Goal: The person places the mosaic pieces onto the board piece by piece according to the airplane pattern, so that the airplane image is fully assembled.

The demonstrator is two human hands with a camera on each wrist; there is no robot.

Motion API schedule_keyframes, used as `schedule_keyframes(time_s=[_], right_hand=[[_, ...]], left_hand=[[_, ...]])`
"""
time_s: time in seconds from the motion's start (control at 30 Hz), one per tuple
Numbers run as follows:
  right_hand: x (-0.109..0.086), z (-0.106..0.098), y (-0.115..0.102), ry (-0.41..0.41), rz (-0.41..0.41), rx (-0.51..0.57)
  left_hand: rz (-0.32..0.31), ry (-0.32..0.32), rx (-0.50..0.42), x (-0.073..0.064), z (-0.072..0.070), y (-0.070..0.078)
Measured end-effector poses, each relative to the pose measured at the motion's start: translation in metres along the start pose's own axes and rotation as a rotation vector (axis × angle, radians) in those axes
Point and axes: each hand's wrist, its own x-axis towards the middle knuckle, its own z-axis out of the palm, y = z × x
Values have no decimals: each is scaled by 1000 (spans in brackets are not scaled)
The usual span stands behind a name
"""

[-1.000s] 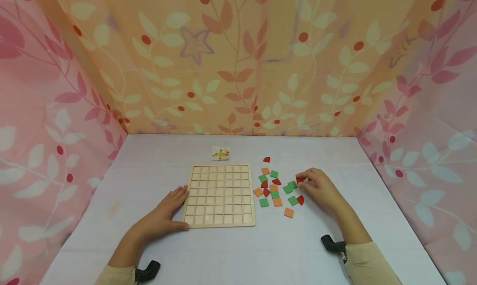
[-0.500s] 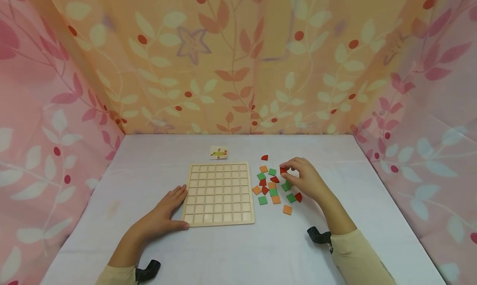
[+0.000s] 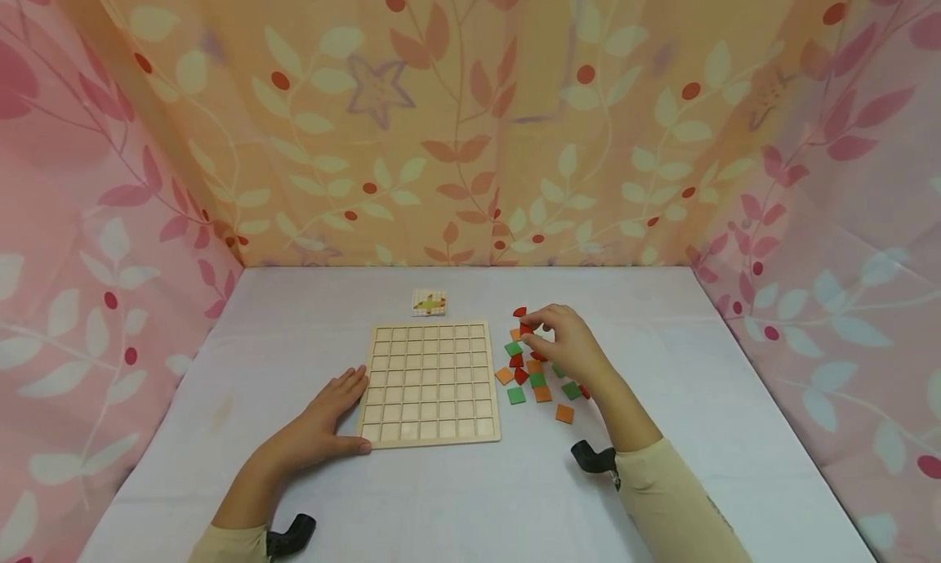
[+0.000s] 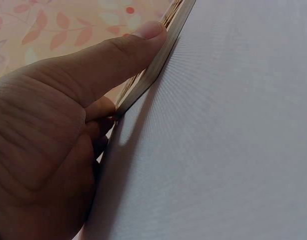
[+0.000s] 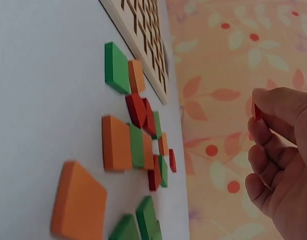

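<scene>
A square wooden grid board point(image 3: 432, 444) lies flat on the table in the head view. My left hand point(image 3: 319, 422) rests against its left side, fingers fairly straight. In the left wrist view the thumb point(image 4: 152, 31) touches the board's edge near a corner. Right of the board, my right hand point(image 3: 572, 350) pinches a red quarter-circle tile point(image 5: 257, 112) between thumb and fingertips, raised above the table. Below it lie loose tiles: green squares point(image 3: 516, 395), orange squares point(image 3: 564, 414) and red quarter-circles point(image 3: 521, 376). The hand hides some of them in the head view.
A small pattern card point(image 3: 430, 303) lies behind the board. The white table point(image 3: 441, 506) is bordered by a floral curtain point(image 3: 470, 138) at the back and pink ones at the sides. A black camera mount point(image 3: 591, 458) projects from the right wrist.
My right hand has carried the red quarter-circle tile leftward over the loose tiles, toward the board. The left hand stays at the board's left edge.
</scene>
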Motion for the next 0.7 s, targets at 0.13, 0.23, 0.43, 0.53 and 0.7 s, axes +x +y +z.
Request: schedule_keyframes(time_s=[0.13,0.23,0.43,0.53,0.7], right_hand=[[4,11,-3,-9,4,-12],[6,19,-7,-25,15,-7],[10,37,-12,-53,34,-22],[12,47,-11,-62,26,-27],[16,63,-13,-75,23,-11]], left_hand=[[-21,-10,-9,0,0,0],[-30,-13,-11,1,0,2],[-28,-11,-3,0,-1,4],[-25,-7,-8,-1,-2,6],[-27,-6,-10,-2,-3,7]])
